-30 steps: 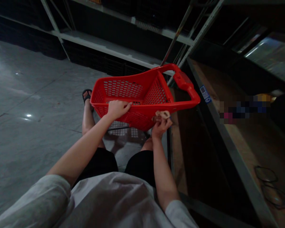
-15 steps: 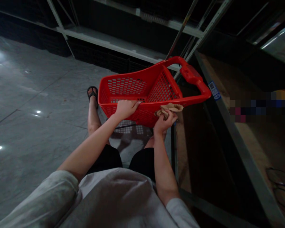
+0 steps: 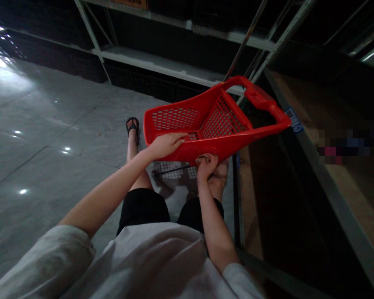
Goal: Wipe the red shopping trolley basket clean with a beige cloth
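A red plastic shopping cart (image 3: 233,143) with perforated walls stands tilted before my knees, its looped handle at the upper right. My left hand (image 3: 168,145) is closed over its near rim, fingers reaching to the inside. Lower down, my right hand (image 3: 207,165) presses against the outside of the near wall. Bunched in its fingers is a brown cloth (image 3: 202,159), mostly hidden by the hand. Nothing shows in the visible part of the cart's interior.
Metal shelving (image 3: 156,64) with dark crates (image 3: 162,85) underneath runs behind the cart. A wooden-topped ledge (image 3: 339,178) with a dark frame borders the right side. Grey tiled floor (image 3: 56,137) lies to the left. My sandalled foot (image 3: 132,126) is beside the cart.
My right hand has moved down and left with the cloth, from just below the rim to lower on the wall. My left hand stays at the rim. The view has shifted slightly.
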A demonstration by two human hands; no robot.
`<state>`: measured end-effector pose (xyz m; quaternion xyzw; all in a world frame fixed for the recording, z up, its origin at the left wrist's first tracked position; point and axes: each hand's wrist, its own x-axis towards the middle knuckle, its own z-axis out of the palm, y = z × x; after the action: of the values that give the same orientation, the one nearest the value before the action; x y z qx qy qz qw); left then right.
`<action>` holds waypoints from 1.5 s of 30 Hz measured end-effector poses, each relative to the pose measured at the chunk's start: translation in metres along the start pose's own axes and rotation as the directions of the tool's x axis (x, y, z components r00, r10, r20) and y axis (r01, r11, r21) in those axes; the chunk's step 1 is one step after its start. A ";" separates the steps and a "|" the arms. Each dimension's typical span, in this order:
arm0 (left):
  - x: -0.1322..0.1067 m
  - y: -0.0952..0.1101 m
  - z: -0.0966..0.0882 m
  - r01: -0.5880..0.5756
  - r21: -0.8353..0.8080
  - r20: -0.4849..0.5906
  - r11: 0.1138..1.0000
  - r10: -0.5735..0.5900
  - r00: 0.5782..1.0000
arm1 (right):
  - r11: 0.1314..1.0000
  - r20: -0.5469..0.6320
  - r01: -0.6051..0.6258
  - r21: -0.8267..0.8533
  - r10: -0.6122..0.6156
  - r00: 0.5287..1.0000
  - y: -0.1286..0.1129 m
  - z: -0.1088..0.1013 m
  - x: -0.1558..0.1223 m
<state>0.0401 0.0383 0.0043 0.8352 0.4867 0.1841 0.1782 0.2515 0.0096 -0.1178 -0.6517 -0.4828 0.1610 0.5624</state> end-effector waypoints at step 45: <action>-0.052 0.003 0.029 0.231 0.117 -0.001 0.966 -0.233 0.973 | 0.984 0.310 -0.127 0.121 0.084 0.947 -0.066 0.040 -0.093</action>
<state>0.0329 -0.0126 -0.0266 0.7826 0.5898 0.1283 0.1527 0.1472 -0.0489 -0.1029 -0.6033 -0.5154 0.3226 0.5160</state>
